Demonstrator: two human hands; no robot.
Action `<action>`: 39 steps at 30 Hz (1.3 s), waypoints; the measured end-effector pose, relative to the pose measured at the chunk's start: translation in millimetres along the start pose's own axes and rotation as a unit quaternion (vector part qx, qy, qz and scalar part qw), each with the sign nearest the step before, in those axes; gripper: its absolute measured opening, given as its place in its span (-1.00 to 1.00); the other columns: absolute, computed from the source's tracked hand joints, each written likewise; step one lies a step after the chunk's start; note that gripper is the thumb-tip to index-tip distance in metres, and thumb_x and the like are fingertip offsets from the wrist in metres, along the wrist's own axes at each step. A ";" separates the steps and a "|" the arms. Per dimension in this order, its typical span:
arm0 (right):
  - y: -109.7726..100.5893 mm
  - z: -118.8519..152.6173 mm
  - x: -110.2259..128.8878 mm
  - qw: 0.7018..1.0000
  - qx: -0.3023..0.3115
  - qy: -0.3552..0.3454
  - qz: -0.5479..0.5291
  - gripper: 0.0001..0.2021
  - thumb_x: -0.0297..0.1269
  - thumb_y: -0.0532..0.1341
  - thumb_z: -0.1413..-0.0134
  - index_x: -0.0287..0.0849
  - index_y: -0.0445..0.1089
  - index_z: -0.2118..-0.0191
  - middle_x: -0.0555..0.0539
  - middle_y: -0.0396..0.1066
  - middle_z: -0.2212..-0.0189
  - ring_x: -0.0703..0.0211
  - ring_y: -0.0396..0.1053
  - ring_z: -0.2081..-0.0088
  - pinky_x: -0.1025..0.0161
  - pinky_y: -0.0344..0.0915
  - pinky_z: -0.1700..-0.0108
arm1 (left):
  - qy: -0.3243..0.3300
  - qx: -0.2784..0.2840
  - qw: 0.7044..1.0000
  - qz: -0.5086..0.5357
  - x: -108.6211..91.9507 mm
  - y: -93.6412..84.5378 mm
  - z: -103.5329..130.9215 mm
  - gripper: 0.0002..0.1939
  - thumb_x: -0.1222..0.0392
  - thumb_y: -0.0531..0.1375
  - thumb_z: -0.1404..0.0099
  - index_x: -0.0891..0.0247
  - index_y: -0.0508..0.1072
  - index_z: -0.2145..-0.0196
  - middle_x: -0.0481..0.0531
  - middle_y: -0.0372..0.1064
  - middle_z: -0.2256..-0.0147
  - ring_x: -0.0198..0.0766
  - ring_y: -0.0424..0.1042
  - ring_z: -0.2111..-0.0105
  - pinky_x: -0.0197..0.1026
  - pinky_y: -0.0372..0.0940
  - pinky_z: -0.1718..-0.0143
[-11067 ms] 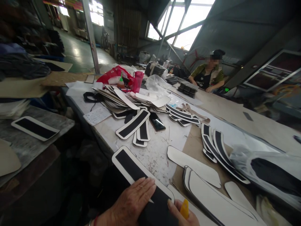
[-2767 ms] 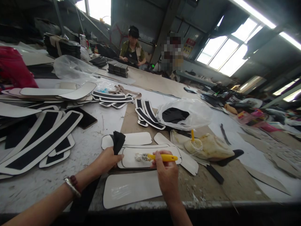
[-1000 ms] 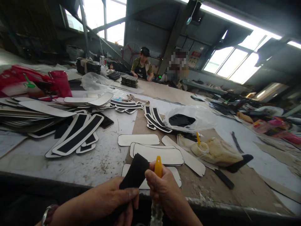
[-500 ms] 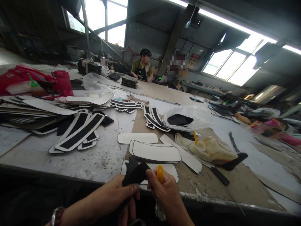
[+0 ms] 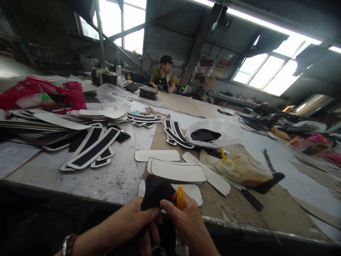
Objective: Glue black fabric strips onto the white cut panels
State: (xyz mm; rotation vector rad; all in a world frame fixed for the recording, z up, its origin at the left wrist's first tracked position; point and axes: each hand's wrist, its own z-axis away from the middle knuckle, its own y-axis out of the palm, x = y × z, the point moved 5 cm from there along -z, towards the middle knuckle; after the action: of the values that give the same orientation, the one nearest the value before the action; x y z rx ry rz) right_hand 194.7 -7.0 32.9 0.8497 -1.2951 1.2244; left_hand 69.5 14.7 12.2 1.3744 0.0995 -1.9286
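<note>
My left hand [image 5: 138,218] is closed on a black sheet of thin, bendable material [image 5: 157,192] at the table's front edge. Closed too, my right hand [image 5: 188,217] grips a yellow-handled tool [image 5: 180,198], whose whitish lower end hangs below the fist. Its thumb and fingers are at the right edge of the black sheet. How the lower part of the sheet hangs is hard to make out in the dark. Just beyond the hands lie several white rounded strips [image 5: 177,170], partly overlapping; the black sheet covers part of the nearest white strip [image 5: 190,193].
Black-and-white curved pieces [image 5: 93,147] and a stack of pale strips [image 5: 58,121] lie left. A plastic bag with black pieces [image 5: 226,133] and a stained cut-open jug [image 5: 247,169] stand right. A red cup [image 5: 75,96] is behind. A co-worker [image 5: 163,76] sits across the table.
The black sheet has been spread flatter between my hands, and my right thumb has shifted left and lower along it. The view has turned slightly left.
</note>
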 end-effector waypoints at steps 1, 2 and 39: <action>0.9 0.7 1.4 1.000 0.006 0.000 -0.013 -0.74 -0.15 0.24 0.11 -0.21 0.21 0.53 0.12 0.13 0.65 0.35 0.06 0.59 0.42 0.06 0.56 | 0.006 -0.003 1.000 0.000 -1.6 1.9 -0.4 -0.70 0.00 0.04 -0.21 0.34 0.30 0.39 0.04 0.39 0.62 -0.34 0.31 0.77 -0.40 0.10 0.76; 2.0 1.7 3.4 1.000 0.014 -0.004 -0.024 -0.76 -0.16 0.22 0.08 -0.21 0.21 0.53 0.11 0.14 0.65 0.35 0.08 0.59 0.42 0.07 0.56 | 0.008 -0.005 1.000 -0.003 -3.3 3.8 -0.6 -0.70 0.00 0.05 -0.20 0.35 0.32 0.39 0.04 0.39 0.63 -0.34 0.31 0.76 -0.39 0.12 0.75; -57.5 32.7 -66.2 0.974 -0.184 0.125 0.047 -0.54 0.18 0.21 0.24 -0.15 0.16 0.62 0.14 0.04 0.79 0.36 0.00 0.73 0.37 -0.04 0.66 | 0.002 -0.310 0.947 0.083 23.8 -66.0 42.1 -0.69 0.02 0.29 0.03 0.29 0.30 0.60 -0.13 0.22 0.69 -0.42 0.14 0.65 -0.36 0.05 0.61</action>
State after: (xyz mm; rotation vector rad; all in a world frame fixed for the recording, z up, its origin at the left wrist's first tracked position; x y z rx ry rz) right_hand 251.5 -62.1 -17.2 0.3603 -1.3112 1.0779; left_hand -6.9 29.8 -12.9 0.9250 0.5278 -1.5623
